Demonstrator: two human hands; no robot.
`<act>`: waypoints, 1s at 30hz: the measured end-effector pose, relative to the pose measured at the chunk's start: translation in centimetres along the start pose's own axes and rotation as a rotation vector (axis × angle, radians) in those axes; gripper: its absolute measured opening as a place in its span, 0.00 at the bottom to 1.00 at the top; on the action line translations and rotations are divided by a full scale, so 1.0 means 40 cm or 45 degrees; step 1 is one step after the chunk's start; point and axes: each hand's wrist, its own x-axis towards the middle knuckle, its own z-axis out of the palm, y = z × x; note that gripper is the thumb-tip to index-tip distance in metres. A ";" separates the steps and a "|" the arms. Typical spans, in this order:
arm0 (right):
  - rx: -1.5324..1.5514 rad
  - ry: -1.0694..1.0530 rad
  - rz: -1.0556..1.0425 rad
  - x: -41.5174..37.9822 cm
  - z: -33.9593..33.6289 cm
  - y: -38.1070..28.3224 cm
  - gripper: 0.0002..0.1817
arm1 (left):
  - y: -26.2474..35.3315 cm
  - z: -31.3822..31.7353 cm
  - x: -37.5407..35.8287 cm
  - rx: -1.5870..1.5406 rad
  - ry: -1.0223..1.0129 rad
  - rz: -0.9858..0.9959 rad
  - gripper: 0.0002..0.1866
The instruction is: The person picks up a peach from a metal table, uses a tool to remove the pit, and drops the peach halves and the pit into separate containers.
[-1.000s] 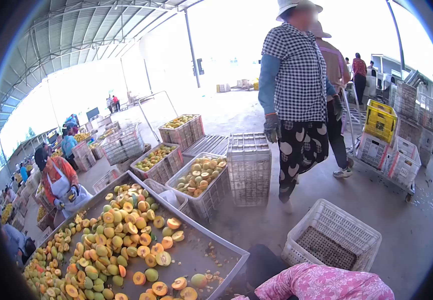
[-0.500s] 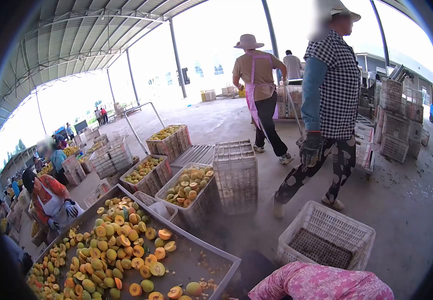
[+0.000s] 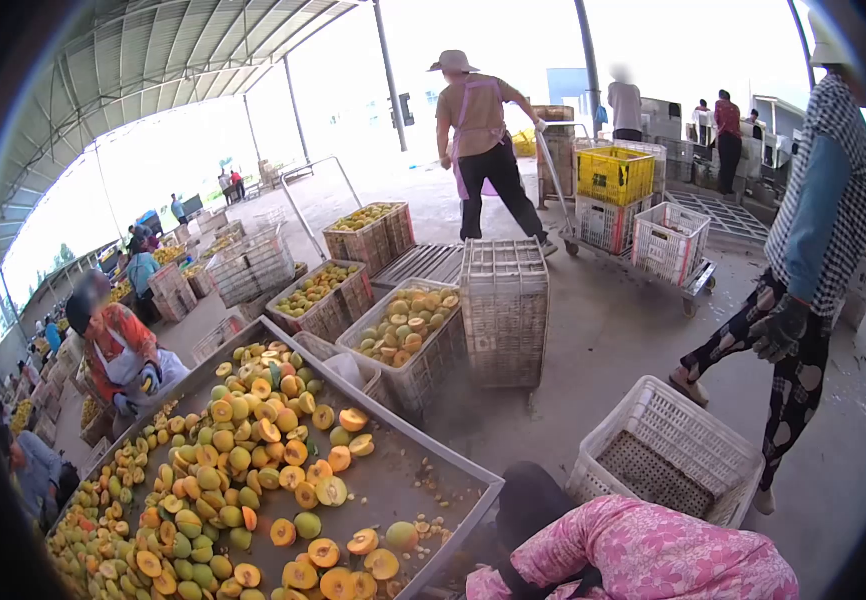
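Neither of my hands shows in the view. A metal-edged table (image 3: 433,468) in front holds a large heap of halved and whole yellow-green fruit (image 3: 243,450), with loose pits near its right corner. At the bottom right, a person in a pink floral top (image 3: 653,550) bends forward beside the table. Across the table a co-worker in an orange top and pale apron (image 3: 125,345) has gloved hands near the fruit.
An empty white crate (image 3: 668,450) lies on the floor at right. Fruit-filled crates (image 3: 403,325) and a tall crate stack (image 3: 505,315) stand behind the table. One person pulls a cart (image 3: 688,275) with crates; another in a checkered shirt (image 3: 823,190) walks at right.
The view has shifted, so the table and crates sit differently in it. The person with the cart has moved left, bringing the cart's crates into sight. The checkered-shirt person is farther right.
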 end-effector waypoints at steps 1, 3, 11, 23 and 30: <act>-0.006 -0.025 -0.049 -0.003 0.022 0.002 0.44 | -0.032 -0.046 -0.026 -0.143 -0.014 -0.083 0.26; -0.026 -0.086 -0.141 -0.005 0.057 0.022 0.45 | -0.143 -0.188 -0.067 -0.517 -0.046 -0.342 0.26; 0.133 -0.183 -0.067 0.004 0.093 0.034 0.41 | -0.039 -0.066 -0.206 0.019 0.075 0.057 0.19; 0.221 -0.238 -0.087 -0.017 -0.021 -0.053 0.29 | -0.095 -0.107 -0.208 0.237 0.069 0.125 0.17; 0.629 -0.282 0.347 0.026 0.250 0.063 0.29 | -0.073 -0.087 -0.216 -0.594 0.099 -0.176 0.11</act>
